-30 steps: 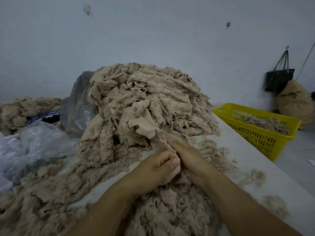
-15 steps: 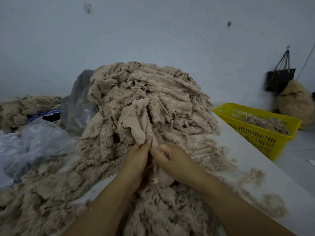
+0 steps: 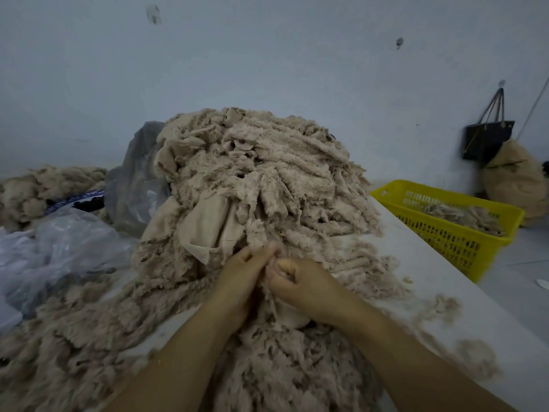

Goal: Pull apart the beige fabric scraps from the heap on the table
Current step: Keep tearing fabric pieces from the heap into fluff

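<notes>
Gripping one beige scrap [image 3: 282,316] w/ both hands, right at the near foot of the heap [image 3: 267,173], which sits mid-table [image 3: 430,278]. Left hand [image 3: 240,275]: fingers curled, tips pinching the fluffy edge up close to the heap. Right hand [image 3: 300,283]: closed like a fist round the same piece, thumb on top. Hands touch each other, prob. so the pull lands on a short stretch of cloth & it parts there instead of dragging the whole heap fwd. Scrap's long axis runs far-to-near: far end goes into the heap, near end drops under the right wrist, where a smooth pale bit shows, onto loose fluff between the forearms. Can't tell exactly where the piece ends; it blends w/ the rest. Most of the heap looks unsorted, so plenty left by my guess. Yellow basket [image 3: 451,236] w/ a few scraps sits off the table's right edge; clear plastic bags [image 3: 59,242] lie on the left.
</notes>
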`<state>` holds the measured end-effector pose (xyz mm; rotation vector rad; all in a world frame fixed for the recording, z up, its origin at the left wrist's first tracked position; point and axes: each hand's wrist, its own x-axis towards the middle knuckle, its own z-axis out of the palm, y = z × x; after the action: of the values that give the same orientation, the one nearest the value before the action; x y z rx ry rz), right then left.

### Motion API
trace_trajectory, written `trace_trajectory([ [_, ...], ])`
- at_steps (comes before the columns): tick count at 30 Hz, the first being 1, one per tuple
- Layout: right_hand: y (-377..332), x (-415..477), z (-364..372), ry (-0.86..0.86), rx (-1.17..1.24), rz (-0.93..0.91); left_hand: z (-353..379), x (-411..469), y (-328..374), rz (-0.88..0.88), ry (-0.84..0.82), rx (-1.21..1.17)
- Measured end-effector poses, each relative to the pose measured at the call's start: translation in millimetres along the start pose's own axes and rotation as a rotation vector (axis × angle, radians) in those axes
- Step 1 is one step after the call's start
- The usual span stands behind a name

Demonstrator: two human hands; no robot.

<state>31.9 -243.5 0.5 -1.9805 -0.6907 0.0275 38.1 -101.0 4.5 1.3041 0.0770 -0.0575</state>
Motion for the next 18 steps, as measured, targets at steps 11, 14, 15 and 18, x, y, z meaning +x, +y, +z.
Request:
trace_trajectory([
  [11, -15.5, -4.9, 8.4, -0.295, -0.025, 0.011, -6.9, 10.4, 8.0, -0.065, 0.096, -0.4],
  [14, -12.7, -5.7, -7.5, -0.264, 0.066, 0.088, -8.8, 11.4, 3.4, 0.08, 0.297, -0.023],
  [15, -10.1, -5.1, -14.1, -0.213, 0.082, 0.11, -9.5, 11.6, 2.1, 0.129, 0.345, 0.075],
  [18, 1.1, -2.2, -28.2, 0.076, 0.121, 0.23, -9.2, 6.5, 1.7, 0.267, 0.327, 0.3],
])
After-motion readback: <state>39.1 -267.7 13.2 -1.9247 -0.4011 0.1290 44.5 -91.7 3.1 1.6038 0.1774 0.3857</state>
